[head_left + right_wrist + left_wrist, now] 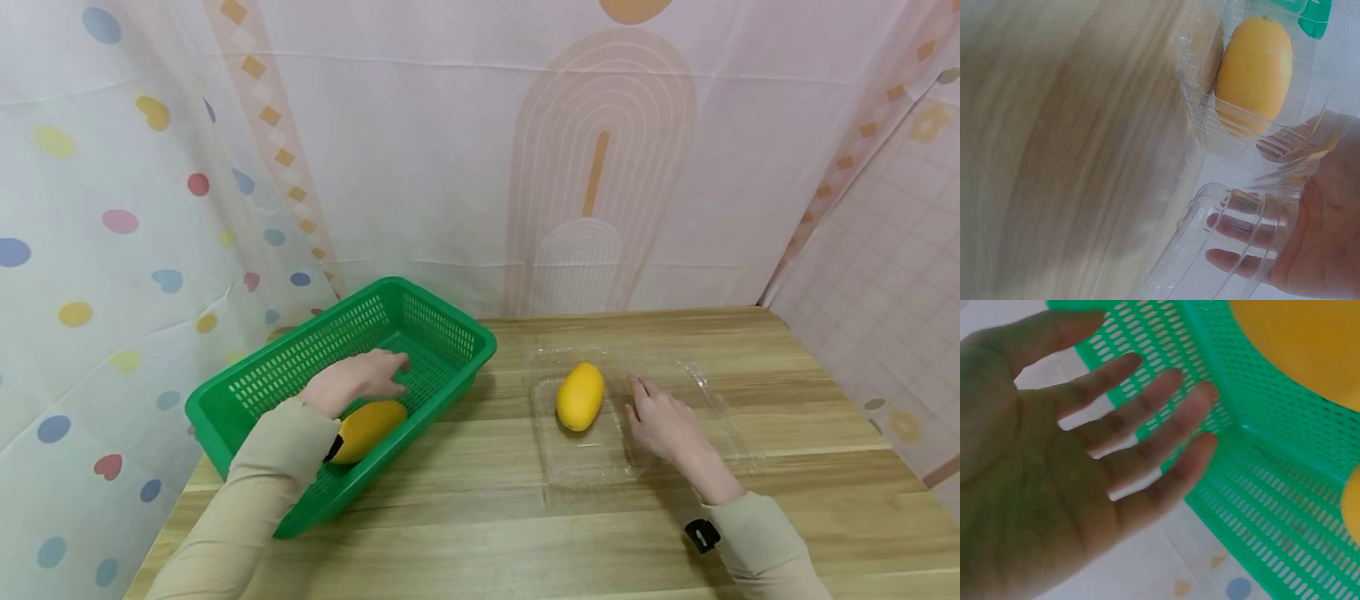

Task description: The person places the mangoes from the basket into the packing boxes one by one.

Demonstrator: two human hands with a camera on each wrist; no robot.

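One yellow fruit (372,430) lies in the green basket (438,327), on the near side of the loosely spread left hand (357,382), its long axis running near-left to far-right.

Head view: from above, facing forward and down, wide over bench (465,533). Left wrist: close up, past left fingers (1166,434) into green basket (1260,487). Right wrist: close, tilted sideways, along bench to clear container (592,462). Shared with head view: basket for left wrist, container for right.
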